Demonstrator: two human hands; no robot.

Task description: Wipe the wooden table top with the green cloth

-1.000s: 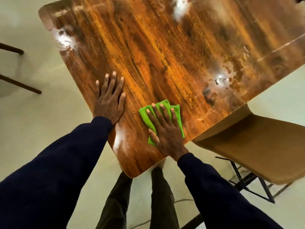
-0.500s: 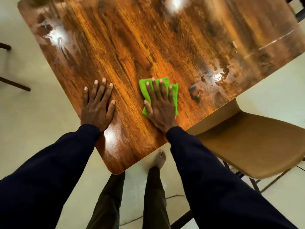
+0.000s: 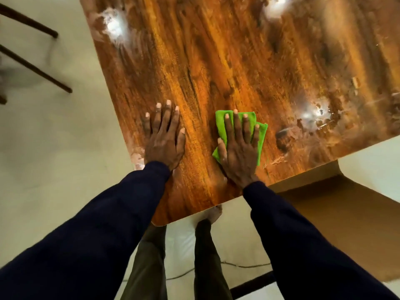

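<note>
Lower middle of frame, green cloth (image 3: 220, 124): lies flat on the table top (image 3: 238, 61) near its near edge, just right of centre; its middle is covered by the right hand (image 3: 238, 152).
Cloth's look: bright lime, folded into a small pad; its upper corners and right border show past the hand, and one lower corner peeks out beside the thumb.
Right hand: palm down on the cloth, fingers straight and slightly spread, pressing it to the wood; none curl round it.
Left hand (image 3: 164, 144): just left of the cloth, apart from it, laid flat on bare wood near the table's left edge, fingers straight and fanned, holding nothing.
Sleeves (image 3: 97, 234): dark navy, running from both lower corners up to the wrists.
Table surface: glossy orange-brown wood with dark grain streaks; white glare patches (image 3: 114, 27) at upper left, top centre and right, the right one ringed by smeary blotches; rounded near corner at lower centre.
Chair seat (image 3: 346, 224): tan, tucked under the table's right edge, lower right.
Floor (image 3: 54, 159): pale cream and smooth; a thin cable (image 3: 244, 266) trails across it.
Dark furniture legs (image 3: 36, 70): upper left, blurred.
Below the table: olive trousers (image 3: 147, 267) and one bare foot (image 3: 213, 213).
</note>
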